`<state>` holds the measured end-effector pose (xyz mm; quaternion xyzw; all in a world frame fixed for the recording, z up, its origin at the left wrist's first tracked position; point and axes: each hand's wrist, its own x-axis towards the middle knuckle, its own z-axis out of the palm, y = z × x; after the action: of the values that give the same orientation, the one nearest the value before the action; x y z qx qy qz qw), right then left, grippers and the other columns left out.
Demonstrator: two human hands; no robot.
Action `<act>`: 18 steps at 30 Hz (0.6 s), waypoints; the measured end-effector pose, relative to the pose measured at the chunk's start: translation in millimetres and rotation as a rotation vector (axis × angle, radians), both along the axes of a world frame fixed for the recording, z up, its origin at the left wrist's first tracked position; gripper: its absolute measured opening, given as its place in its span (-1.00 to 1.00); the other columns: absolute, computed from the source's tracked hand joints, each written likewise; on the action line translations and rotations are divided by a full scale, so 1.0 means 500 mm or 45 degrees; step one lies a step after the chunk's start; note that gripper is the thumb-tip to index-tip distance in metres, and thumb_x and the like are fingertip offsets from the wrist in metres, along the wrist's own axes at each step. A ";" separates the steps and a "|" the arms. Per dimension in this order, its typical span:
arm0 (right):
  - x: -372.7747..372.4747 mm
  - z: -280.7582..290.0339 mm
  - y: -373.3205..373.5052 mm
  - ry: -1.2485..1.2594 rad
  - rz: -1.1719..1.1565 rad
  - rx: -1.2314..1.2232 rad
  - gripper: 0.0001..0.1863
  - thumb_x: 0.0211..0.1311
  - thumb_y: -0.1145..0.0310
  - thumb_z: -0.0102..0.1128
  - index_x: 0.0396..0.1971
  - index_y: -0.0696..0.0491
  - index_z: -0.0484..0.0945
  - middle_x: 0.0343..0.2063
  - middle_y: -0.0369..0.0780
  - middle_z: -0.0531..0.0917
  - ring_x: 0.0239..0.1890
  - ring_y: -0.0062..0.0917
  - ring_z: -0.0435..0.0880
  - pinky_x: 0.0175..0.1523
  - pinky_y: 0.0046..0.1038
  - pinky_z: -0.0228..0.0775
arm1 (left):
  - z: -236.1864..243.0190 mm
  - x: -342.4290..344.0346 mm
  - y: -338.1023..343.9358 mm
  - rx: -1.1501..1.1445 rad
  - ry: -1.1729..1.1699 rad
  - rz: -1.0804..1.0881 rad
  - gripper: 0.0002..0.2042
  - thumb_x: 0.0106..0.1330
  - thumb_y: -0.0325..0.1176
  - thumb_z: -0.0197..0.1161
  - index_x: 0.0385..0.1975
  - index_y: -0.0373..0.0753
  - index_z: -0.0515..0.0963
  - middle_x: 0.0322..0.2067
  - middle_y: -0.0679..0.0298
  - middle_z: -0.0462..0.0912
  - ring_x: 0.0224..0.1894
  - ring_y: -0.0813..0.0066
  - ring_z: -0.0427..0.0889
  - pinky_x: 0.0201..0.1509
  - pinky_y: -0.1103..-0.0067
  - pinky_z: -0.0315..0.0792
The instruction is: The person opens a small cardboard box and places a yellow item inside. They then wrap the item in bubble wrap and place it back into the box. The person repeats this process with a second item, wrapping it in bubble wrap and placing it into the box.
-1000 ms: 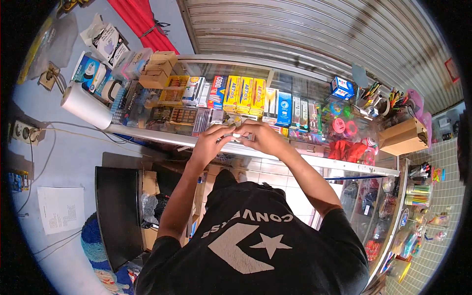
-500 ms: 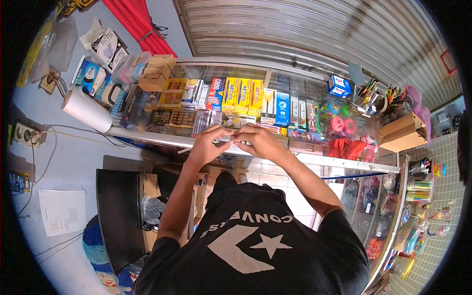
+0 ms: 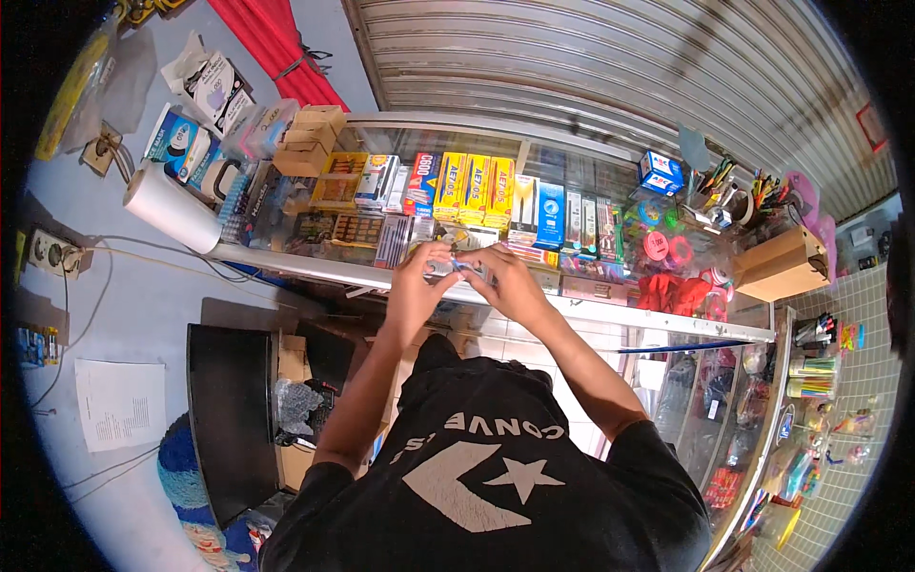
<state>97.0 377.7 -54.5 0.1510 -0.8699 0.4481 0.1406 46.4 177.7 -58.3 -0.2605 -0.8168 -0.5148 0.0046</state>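
Over the front edge of the glass counter (image 3: 343,276), my left hand (image 3: 416,288) and my right hand (image 3: 515,286) meet with fingertips pinched close together. Between them is a small object, mostly covered by the fingers and too small to name. Both thumbs point inward toward it. Just beyond the hands, under the glass, stand three yellow boxes (image 3: 475,189), with a blue-and-red box (image 3: 420,186) to their left. A blue box (image 3: 548,212) and some slim pen packs (image 3: 587,221) lie to the right of them.
A white plastic roll (image 3: 172,212) and brown cartons (image 3: 308,141) occupy the counter's left end. On the right are a small blue box (image 3: 660,173), pen holders (image 3: 729,195) and a long brown carton (image 3: 783,260). A black panel (image 3: 232,424) stands lower left.
My left wrist and forearm have shifted a little to the right, and the fingers have turned slightly around the small object. Both hands stay at the counter's front edge.
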 end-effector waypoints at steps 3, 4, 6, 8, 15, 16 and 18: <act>-0.001 0.011 0.001 -0.076 -0.017 -0.038 -0.72 0.31 0.42 0.39 0.00 0.07 0.67 -0.19 -0.11 0.75 -0.38 -0.29 0.67 -0.18 -0.34 0.54 | -0.003 0.029 0.024 -0.012 0.096 0.164 -0.57 0.11 -0.49 0.56 -0.01 -0.28 0.57 -0.16 0.15 0.72 -0.16 0.19 0.67 -0.01 0.36 0.53; -0.003 0.016 0.004 -0.107 -0.014 -0.055 -0.72 0.31 0.42 0.39 0.00 0.07 0.67 -0.19 -0.12 0.75 -0.36 -0.28 0.69 -0.17 -0.34 0.55 | -0.002 0.034 0.026 -0.003 0.107 0.189 -0.58 0.11 -0.48 0.56 -0.02 -0.27 0.57 -0.16 0.16 0.73 -0.17 0.20 0.67 -0.02 0.36 0.53; -0.011 0.002 0.009 -0.041 0.032 -0.066 -0.69 0.31 0.43 0.39 0.04 0.07 0.65 -0.16 -0.13 0.76 -0.29 -0.26 0.73 -0.14 -0.34 0.56 | -0.001 0.041 0.029 0.015 0.128 0.233 -0.59 0.11 -0.47 0.56 -0.04 -0.27 0.58 -0.15 0.16 0.73 -0.19 0.22 0.66 -0.04 0.36 0.54; -0.013 0.007 0.011 -0.070 0.052 -0.103 -0.65 0.30 0.46 0.39 0.08 0.07 0.62 -0.12 -0.09 0.76 -0.17 -0.23 0.75 -0.05 -0.30 0.57 | 0.000 0.048 0.031 -0.003 0.055 0.277 -0.60 0.12 -0.47 0.56 -0.05 -0.27 0.59 -0.16 0.17 0.74 -0.21 0.24 0.67 -0.05 0.36 0.54; -0.004 0.034 0.008 -0.193 0.001 -0.187 -0.57 0.29 0.49 0.40 0.15 0.09 0.56 -0.06 -0.08 0.76 -0.02 -0.22 0.78 0.08 -0.29 0.59 | -0.031 0.051 0.006 -0.008 0.014 0.289 -0.65 0.18 -0.50 0.54 -0.03 -0.28 0.63 -0.16 0.18 0.77 -0.29 0.41 0.66 -0.17 0.48 0.57; -0.005 0.023 0.009 -0.151 -0.003 -0.198 -0.56 0.29 0.48 0.40 0.16 0.07 0.57 -0.07 -0.10 0.77 -0.03 -0.23 0.79 0.05 -0.31 0.59 | -0.029 0.051 0.006 -0.047 0.078 0.283 -0.67 0.19 -0.50 0.53 -0.05 -0.28 0.64 -0.18 0.19 0.77 -0.30 0.42 0.66 -0.18 0.48 0.56; -0.006 0.009 0.010 -0.106 -0.013 -0.209 -0.56 0.30 0.46 0.41 0.17 0.05 0.58 -0.08 -0.11 0.78 -0.04 -0.25 0.80 0.03 -0.34 0.59 | -0.018 0.049 0.009 -0.120 0.208 0.270 -0.71 0.19 -0.49 0.53 -0.09 -0.26 0.67 -0.22 0.21 0.76 -0.32 0.42 0.65 -0.20 0.49 0.54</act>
<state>94.3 382.7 -49.9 0.1158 -0.8360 0.5231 0.1186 70.9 182.2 -67.6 -0.2138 -0.8599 -0.4494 0.1132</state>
